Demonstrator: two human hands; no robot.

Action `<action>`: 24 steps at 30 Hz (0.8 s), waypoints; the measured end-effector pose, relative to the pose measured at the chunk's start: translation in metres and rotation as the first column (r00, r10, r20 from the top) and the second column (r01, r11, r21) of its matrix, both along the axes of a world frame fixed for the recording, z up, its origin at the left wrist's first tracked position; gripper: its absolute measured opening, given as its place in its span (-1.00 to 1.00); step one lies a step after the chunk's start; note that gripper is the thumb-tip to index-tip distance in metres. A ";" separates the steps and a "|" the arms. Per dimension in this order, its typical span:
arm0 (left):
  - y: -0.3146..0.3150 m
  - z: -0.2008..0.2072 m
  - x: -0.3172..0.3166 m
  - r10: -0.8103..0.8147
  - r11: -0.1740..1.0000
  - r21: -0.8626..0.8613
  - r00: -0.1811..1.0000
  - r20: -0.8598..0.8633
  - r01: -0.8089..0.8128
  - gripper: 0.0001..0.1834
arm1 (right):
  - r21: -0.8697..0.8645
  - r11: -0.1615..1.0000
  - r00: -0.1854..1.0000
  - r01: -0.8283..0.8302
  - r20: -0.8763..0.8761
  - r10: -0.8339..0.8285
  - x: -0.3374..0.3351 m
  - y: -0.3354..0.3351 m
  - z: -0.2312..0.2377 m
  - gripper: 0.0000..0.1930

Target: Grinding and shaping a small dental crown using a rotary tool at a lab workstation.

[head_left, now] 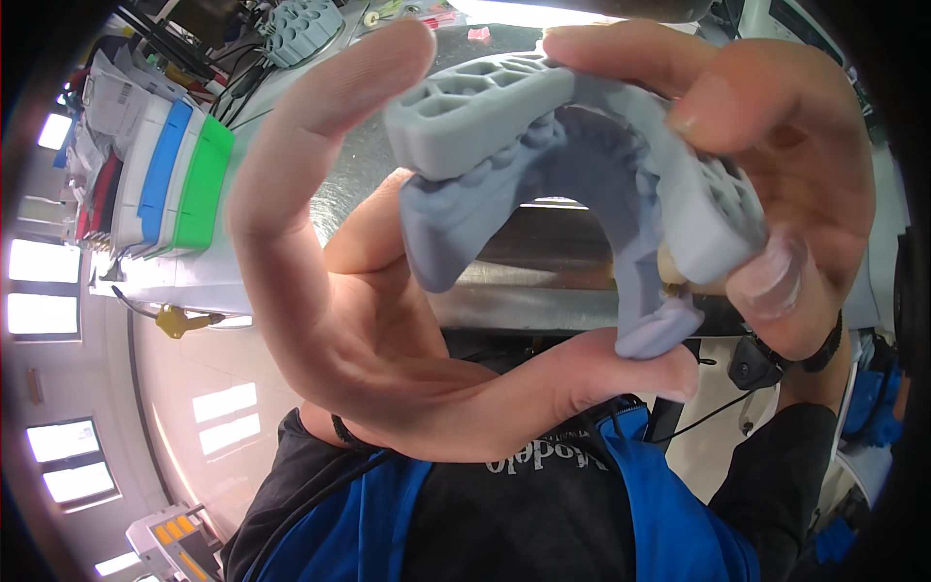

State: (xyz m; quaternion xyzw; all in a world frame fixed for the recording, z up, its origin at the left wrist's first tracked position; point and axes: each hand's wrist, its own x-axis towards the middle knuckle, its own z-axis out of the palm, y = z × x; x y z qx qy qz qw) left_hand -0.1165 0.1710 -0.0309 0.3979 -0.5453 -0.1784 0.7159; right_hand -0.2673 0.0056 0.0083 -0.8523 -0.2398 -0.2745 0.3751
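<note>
Your left grip point(373, 359) curls round the blue-gray arch model point(451, 223), its thumb under that model's right end, while your right grip point(815, 175) closes on the light gray arch model point(485, 112), fingertips along its upper side; whether your left index fingertip touches that lighter model cannot be told. Both models sit between your two grips, apparently meeting along their teeth, raised above the tabletop point(357, 163). Expect them to handle as light, stiff and fairly smooth, the tooth edges and slim blue-gray ends likeliest to chip; the thick honeycombed walls look the safest hold. Count two arch models in hand, one of each shade. Beyond your left grip's index fingertip stands one gray part with holes point(301, 34); past the gap between both index fingertips lies one small pink piece point(478, 33); outside your left grip are one blue tray point(165, 160) and one green tray point(206, 184).
</note>
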 end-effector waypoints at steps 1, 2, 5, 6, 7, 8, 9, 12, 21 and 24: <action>0.002 0.002 -0.002 0.043 0.998 0.038 0.999 -0.009 -0.043 0.47 | -0.037 0.999 0.999 0.039 0.014 -0.039 0.000 0.002 0.001 -0.45; 0.003 0.005 -0.001 0.151 0.985 0.091 0.988 -0.045 -0.146 0.45 | -0.075 0.994 0.997 0.080 0.026 -0.078 0.001 0.003 0.001 -0.44; 0.010 0.014 -0.005 0.219 0.953 0.247 0.960 -0.172 -0.174 0.41 | -0.170 0.969 0.983 0.179 0.062 -0.171 0.004 0.006 0.004 -0.41; 0.011 0.012 -0.001 0.163 0.968 0.211 0.978 -0.130 -0.133 0.40 | -0.198 0.958 0.978 0.207 0.073 -0.196 0.004 0.008 0.005 -0.40; 0.008 0.012 0.004 0.106 0.980 0.177 0.991 -0.087 -0.089 0.40 | -0.221 0.948 0.973 0.228 0.079 -0.216 0.005 0.009 0.007 -0.39; 0.000 0.006 0.019 0.019 0.997 0.068 0.998 0.059 -0.023 0.41 | -0.245 0.937 0.968 0.249 0.085 -0.235 0.005 0.010 0.009 -0.38; -0.003 0.003 0.023 -0.036 0.999 0.005 0.991 0.126 0.035 0.40 | -0.264 0.928 0.965 0.263 0.088 -0.248 0.005 0.010 0.011 -0.37; -0.011 -0.014 0.040 -0.170 0.976 -0.107 0.972 0.160 0.188 0.39 | -0.337 0.887 0.949 0.316 0.102 -0.299 0.002 0.013 0.016 -0.33; -0.022 0.007 0.048 0.006 0.944 -0.302 0.906 0.422 0.135 -0.06 | -0.277 0.887 0.921 0.369 0.237 -0.309 0.002 0.018 0.005 -0.45; -0.023 0.015 0.060 0.138 0.933 -0.344 0.779 0.612 0.105 -0.30 | -0.278 0.884 0.924 0.377 0.180 -0.337 0.001 0.018 0.007 -0.56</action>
